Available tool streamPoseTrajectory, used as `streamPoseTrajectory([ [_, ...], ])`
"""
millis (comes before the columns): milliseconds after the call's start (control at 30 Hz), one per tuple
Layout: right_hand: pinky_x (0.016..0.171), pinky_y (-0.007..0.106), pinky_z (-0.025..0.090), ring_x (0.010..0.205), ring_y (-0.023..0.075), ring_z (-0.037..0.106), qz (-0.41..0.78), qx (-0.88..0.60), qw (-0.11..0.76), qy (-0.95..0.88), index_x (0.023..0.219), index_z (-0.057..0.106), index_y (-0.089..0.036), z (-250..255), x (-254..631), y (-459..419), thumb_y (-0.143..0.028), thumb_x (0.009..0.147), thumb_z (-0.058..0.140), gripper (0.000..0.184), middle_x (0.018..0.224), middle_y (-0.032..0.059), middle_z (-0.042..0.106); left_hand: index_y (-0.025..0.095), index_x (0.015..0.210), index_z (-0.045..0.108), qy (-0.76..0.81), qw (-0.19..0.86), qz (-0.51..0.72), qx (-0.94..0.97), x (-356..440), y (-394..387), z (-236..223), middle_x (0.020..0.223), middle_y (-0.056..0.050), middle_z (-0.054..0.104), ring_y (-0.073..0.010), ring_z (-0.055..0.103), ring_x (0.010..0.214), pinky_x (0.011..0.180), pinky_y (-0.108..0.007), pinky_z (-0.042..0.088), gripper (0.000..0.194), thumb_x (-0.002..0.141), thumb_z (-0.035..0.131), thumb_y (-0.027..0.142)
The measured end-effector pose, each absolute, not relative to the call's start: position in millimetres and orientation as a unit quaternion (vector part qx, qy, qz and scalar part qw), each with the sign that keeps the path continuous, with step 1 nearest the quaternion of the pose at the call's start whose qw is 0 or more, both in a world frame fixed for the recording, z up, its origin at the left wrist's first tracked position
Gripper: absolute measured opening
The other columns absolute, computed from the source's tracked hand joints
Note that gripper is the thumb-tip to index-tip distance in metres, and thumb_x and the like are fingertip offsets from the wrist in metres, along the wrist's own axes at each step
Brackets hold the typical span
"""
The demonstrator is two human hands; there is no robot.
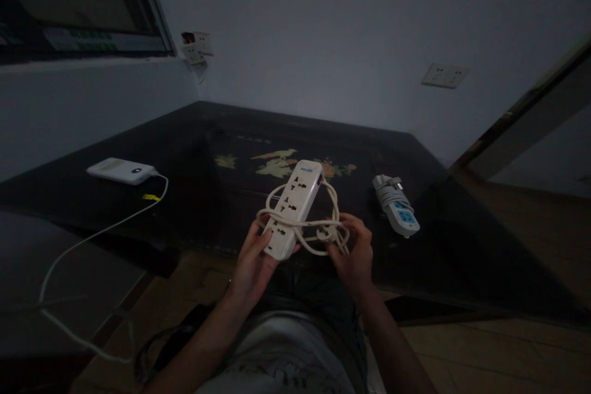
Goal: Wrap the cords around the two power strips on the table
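A white power strip (292, 204) is held over the near edge of a dark table (221, 209). My left hand (253, 260) grips its near end, thumb on top. Its white cord (323, 209) loops around the strip in loose coils. My right hand (354, 252) is closed on the coils and the plug (324, 235) at the strip's right side.
A second white power strip with a blue face (399, 209), cord bundled, lies on the table to the right. A white power bank (120, 170) with a white cable (87, 240) lies at the left. Wall sockets (444, 75) sit above the table. The room is dim.
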State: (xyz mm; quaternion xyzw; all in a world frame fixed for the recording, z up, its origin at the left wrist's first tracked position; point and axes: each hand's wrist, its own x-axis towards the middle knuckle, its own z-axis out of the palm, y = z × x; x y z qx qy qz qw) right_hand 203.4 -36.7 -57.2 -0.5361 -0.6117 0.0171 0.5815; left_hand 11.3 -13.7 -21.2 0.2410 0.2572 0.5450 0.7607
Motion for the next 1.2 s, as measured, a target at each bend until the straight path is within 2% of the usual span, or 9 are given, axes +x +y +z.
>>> streamPoseTrajectory([
  [200, 0.082, 0.039, 0.054, 0.101, 0.0214, 0.062, -0.145, -0.514, 0.583, -0.613, 0.104, 0.051, -0.027, -50, 203, -38, -0.012, 0.076, 0.064, 0.034, 0.11, 0.0078, 0.06, 0.024, 0.108, 0.053, 0.247, 0.764, 0.544, 0.242, 10, -17, -22, 0.116, -0.004, 0.066, -0.0277, 0.063, 0.107, 0.091, -0.05, 0.052, 0.034, 0.078, 0.069, 0.019],
  [333, 0.082, 0.038, 0.055, 0.098, 0.0214, 0.063, -0.165, -0.537, 0.541, -0.626, 0.097, 0.061, -0.027, -53, 204, -37, -0.013, 0.079, 0.061, 0.023, 0.111, 0.0082, 0.062, 0.024, 0.107, 0.054, 0.238, 0.768, 0.541, 0.249, 8, -20, -23, 0.109, -0.003, 0.068, -0.0254, 0.067, 0.096, 0.088, -0.05, 0.054, 0.032, 0.079, 0.068, 0.019],
  [533, 0.086, 0.044, 0.052, 0.107, 0.0234, 0.057, -0.142, -0.513, 0.553, -0.641, 0.097, 0.068, -0.03, -50, 210, -40, -0.009, 0.079, 0.059, 0.029, 0.116, 0.0066, 0.058, 0.022, 0.108, 0.055, 0.253, 0.759, 0.547, 0.245, 8, -14, -22, 0.115, -0.005, 0.066, -0.0268, 0.065, 0.102, 0.089, -0.05, 0.054, 0.033, 0.079, 0.067, 0.017],
  [700, 0.097, 0.055, 0.043, 0.115, 0.0276, 0.054, -0.01, -0.447, 0.6, -0.663, 0.096, 0.069, -0.028, -27, 213, -53, -0.016, 0.082, 0.058, 0.022, 0.113, 0.0058, 0.063, 0.019, 0.108, 0.055, 0.285, 0.773, 0.523, 0.216, 4, -5, -29, 0.115, -0.01, 0.066, -0.0309, 0.065, 0.103, 0.086, -0.051, 0.055, 0.032, 0.078, 0.066, 0.014],
  [767, 0.101, 0.059, 0.039, 0.105, 0.0274, 0.062, 0.075, -0.42, 0.628, -0.651, 0.095, 0.068, -0.026, -18, 215, -58, -0.018, 0.084, 0.055, 0.019, 0.1, 0.0053, 0.069, 0.019, 0.109, 0.055, 0.279, 0.784, 0.508, 0.221, 1, -3, -30, 0.116, -0.011, 0.066, -0.032, 0.065, 0.103, 0.086, -0.052, 0.055, 0.034, 0.077, 0.065, 0.013],
  [833, 0.098, 0.06, 0.042, 0.089, 0.0259, 0.067, 0.137, -0.413, 0.67, -0.601, 0.091, 0.068, -0.025, -12, 218, -61, -0.022, 0.084, 0.056, 0.014, 0.086, 0.0049, 0.071, 0.019, 0.111, 0.055, 0.266, 0.787, 0.505, 0.232, -2, -2, -29, 0.117, -0.012, 0.066, -0.032, 0.066, 0.102, 0.085, -0.051, 0.055, 0.035, 0.078, 0.065, 0.014],
  [933, 0.087, 0.054, 0.052, 0.075, 0.0222, 0.067, 0.153, -0.398, 0.764, -0.484, 0.081, 0.064, -0.023, -4, 224, -64, -0.027, 0.081, 0.063, 0.005, 0.076, 0.0031, 0.068, 0.018, 0.11, 0.056, 0.261, 0.771, 0.525, 0.249, -7, 0, -26, 0.113, -0.012, 0.067, -0.0295, 0.069, 0.095, 0.08, -0.046, 0.058, 0.033, 0.078, 0.065, 0.016],
  [1000, 0.079, 0.047, 0.056, 0.071, 0.0193, 0.066, 0.149, -0.375, 0.801, -0.442, 0.08, 0.062, -0.022, 0, 228, -64, -0.033, 0.079, 0.068, 0.013, 0.073, 0.0011, 0.065, 0.017, 0.108, 0.057, 0.266, 0.764, 0.531, 0.252, -8, 2, -25, 0.11, -0.011, 0.069, -0.028, 0.07, 0.091, 0.076, -0.043, 0.06, 0.03, 0.079, 0.064, 0.016],
  [1200, 0.057, 0.027, 0.055, 0.07, 0.0156, 0.065, 0.17, -0.35, 0.81, -0.439, 0.084, 0.059, -0.023, 7, 233, -69, -0.04, 0.077, 0.071, 0.021, 0.073, -0.0007, 0.06, 0.015, 0.106, 0.058, 0.278, 0.765, 0.536, 0.224, -7, 3, -26, 0.103, -0.012, 0.071, -0.0299, 0.071, 0.087, 0.07, -0.041, 0.061, 0.027, 0.079, 0.063, 0.014],
])
